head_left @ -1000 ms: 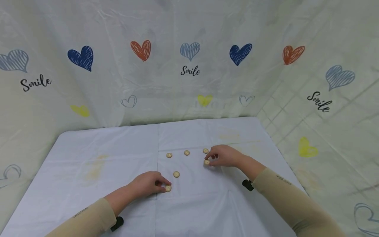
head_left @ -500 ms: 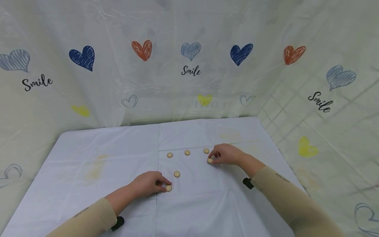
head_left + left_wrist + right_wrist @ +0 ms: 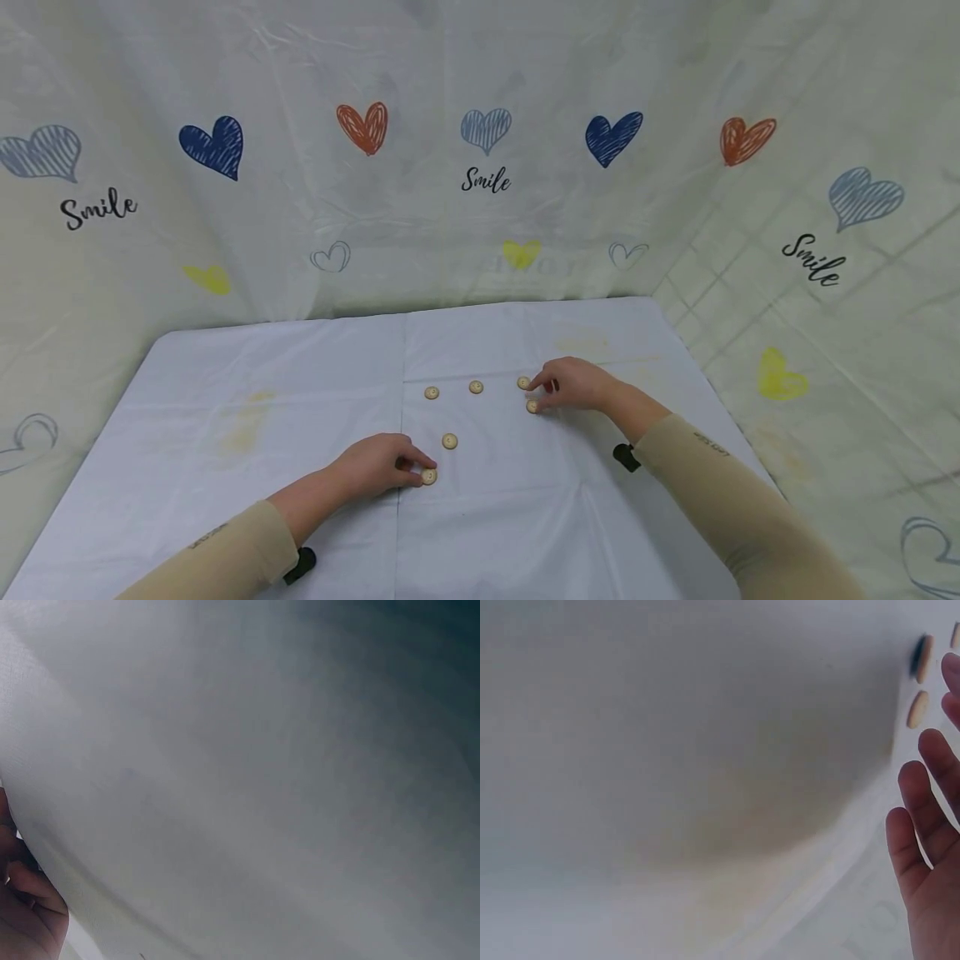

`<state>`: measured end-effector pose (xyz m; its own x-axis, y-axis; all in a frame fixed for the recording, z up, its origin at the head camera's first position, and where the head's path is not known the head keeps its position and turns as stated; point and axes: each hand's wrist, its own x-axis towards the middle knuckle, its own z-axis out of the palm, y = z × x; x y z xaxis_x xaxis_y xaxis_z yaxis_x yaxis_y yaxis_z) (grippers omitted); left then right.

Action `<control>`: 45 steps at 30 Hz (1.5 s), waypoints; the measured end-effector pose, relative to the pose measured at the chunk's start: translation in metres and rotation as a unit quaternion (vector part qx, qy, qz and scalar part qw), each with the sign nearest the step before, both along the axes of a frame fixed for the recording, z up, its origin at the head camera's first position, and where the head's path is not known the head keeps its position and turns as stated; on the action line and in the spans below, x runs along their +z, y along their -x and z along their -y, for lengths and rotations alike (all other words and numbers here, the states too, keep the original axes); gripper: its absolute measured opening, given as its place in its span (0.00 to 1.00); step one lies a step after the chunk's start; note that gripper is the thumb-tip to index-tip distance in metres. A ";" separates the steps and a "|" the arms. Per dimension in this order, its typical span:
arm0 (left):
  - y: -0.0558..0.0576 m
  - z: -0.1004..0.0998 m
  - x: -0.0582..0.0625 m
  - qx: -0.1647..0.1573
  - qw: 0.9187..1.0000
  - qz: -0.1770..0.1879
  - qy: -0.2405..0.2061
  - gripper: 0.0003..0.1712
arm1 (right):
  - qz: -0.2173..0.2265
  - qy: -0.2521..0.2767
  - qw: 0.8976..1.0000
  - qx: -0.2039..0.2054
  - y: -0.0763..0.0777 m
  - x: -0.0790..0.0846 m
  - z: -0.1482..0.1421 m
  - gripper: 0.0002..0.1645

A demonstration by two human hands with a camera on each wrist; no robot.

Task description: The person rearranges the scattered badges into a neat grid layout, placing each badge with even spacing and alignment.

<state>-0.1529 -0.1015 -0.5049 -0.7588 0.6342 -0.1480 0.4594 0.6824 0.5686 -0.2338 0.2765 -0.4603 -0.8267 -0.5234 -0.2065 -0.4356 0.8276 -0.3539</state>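
In the head view several round wooden buttons lie on the white cloth. My left hand [image 3: 378,465] holds one button [image 3: 429,477] at its edge between thumb and forefinger, close to the cloth. Above and right of it lies another button [image 3: 450,441]. My right hand [image 3: 573,385] is at the right end of the back row, thumb by the lower button [image 3: 532,407], forefinger spread towards the upper button [image 3: 523,383]. In the right wrist view this hand's fingers [image 3: 922,814] look loosely extended near a button [image 3: 918,709]. The left wrist view shows only part of the left hand [image 3: 31,904].
Two more buttons, a left one [image 3: 432,392] and a middle one [image 3: 476,387], continue the back row. The white cloth [image 3: 300,367] has folds and yellowish stains. Behind the table hangs a pale curtain [image 3: 420,233] printed with hearts.
My right hand first slid its button a little right and back, then parted its fingers, the forefinger lifting away towards the upper button. The left hand has stayed at its button.
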 end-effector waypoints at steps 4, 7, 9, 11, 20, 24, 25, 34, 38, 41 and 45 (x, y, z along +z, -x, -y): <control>-0.001 0.000 0.000 0.002 1.000 0.001 0.000 0.13 | 0.000 0.008 1.000 -0.003 0.002 0.005 0.002 0.20; -0.001 0.000 0.000 0.002 1.000 0.000 0.000 0.13 | 0.004 0.010 1.000 -0.002 0.002 0.007 0.003 0.20; -0.001 0.000 0.001 0.002 1.000 0.000 0.001 0.13 | 0.008 0.011 1.000 0.000 0.001 0.006 0.006 0.19; -0.001 -0.001 0.001 0.002 1.000 -0.002 0.000 0.13 | 0.012 0.011 1.000 0.010 0.001 0.005 0.010 0.19; 0.000 0.000 0.002 0.005 1.000 0.000 0.005 0.13 | 0.017 0.000 0.998 0.067 -0.004 -0.001 0.052 0.19; 0.001 0.000 0.000 0.001 1.000 0.004 0.004 0.13 | 0.020 -0.008 0.995 0.100 -0.008 -0.001 0.075 0.19; 0.001 0.000 0.000 -0.001 1.000 0.006 0.004 0.13 | 0.020 -0.012 0.994 0.108 -0.009 -0.001 0.081 0.19; 0.002 -0.001 0.004 -0.012 1.000 0.012 0.002 0.13 | 0.015 -0.025 0.988 0.153 -0.014 -0.001 0.119 0.19; 0.002 0.000 0.004 -0.014 1.000 0.010 -0.002 0.13 | 0.011 -0.020 0.985 0.171 -0.015 -0.004 0.127 0.19; 0.002 0.000 0.004 -0.016 1.000 0.007 -0.002 0.13 | 0.000 -0.026 0.983 0.182 -0.014 -0.009 0.131 0.19; 0.002 0.000 0.003 -0.019 1.000 0.004 -0.004 0.13 | -0.010 -0.036 0.981 0.190 -0.014 -0.014 0.134 0.19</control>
